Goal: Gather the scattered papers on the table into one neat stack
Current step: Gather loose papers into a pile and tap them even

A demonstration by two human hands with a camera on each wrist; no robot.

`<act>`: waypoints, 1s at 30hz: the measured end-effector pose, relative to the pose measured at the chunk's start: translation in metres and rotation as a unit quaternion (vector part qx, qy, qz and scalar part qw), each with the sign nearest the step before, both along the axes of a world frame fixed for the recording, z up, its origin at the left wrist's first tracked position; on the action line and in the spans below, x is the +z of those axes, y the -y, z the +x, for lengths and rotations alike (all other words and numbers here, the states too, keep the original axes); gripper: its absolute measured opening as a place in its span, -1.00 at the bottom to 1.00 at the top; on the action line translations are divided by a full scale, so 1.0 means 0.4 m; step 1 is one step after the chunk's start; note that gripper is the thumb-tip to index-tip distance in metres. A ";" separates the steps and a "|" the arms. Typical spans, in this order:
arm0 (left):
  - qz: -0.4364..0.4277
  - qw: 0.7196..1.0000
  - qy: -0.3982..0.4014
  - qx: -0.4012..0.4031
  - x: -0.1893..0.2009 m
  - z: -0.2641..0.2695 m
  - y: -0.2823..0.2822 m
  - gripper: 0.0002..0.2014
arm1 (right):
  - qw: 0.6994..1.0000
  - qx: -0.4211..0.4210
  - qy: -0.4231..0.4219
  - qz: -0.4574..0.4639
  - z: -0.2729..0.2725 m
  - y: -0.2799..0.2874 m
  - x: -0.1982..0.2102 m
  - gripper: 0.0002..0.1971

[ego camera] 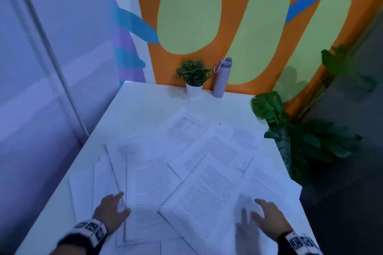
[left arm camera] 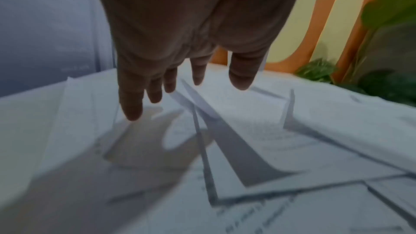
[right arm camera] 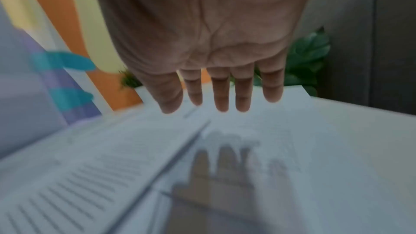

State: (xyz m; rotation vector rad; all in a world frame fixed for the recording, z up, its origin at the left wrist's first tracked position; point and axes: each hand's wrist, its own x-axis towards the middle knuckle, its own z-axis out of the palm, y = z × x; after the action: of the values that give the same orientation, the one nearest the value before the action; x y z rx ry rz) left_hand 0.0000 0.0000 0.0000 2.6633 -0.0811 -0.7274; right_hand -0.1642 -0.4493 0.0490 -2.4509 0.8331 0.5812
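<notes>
Several printed white papers lie scattered and overlapping across the white table. My left hand hovers over the sheets at the near left, fingers straight and spread, holding nothing. In the left wrist view the left hand casts a shadow on the papers below, apart from them. My right hand hangs above the near right sheets, fingers loose and empty. The right wrist view shows the right hand with straight fingers above a printed page, its shadow under it.
A small potted plant and a lilac water bottle stand at the table's far edge against the painted wall. A large leafy plant crowds the table's right side. A pale wall runs along the left.
</notes>
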 end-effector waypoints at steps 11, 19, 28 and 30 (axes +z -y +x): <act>-0.023 0.993 -0.011 0.117 -0.005 -0.020 0.093 -0.06 | 0.991 -0.123 -0.024 0.049 0.068 -0.074 -0.120 -0.61; -0.075 0.982 -0.015 0.172 -0.014 -0.037 0.106 -0.42 | 0.976 -0.164 0.071 0.125 0.148 -0.126 -0.146 -0.73; -0.042 0.978 -0.016 0.202 0.043 -0.028 0.006 -0.66 | 0.942 -0.318 0.096 -0.041 0.041 0.101 -0.107 -0.76; -0.051 0.979 -0.010 0.199 0.051 -0.029 0.000 -0.72 | 0.932 -0.352 0.048 -0.074 0.001 0.134 -0.118 -0.68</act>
State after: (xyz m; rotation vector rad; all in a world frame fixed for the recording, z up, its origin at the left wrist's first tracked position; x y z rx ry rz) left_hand -0.0116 0.0000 0.0204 2.4622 0.3979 -0.5977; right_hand -0.1637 -0.5027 0.0017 -2.0597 1.6446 0.1298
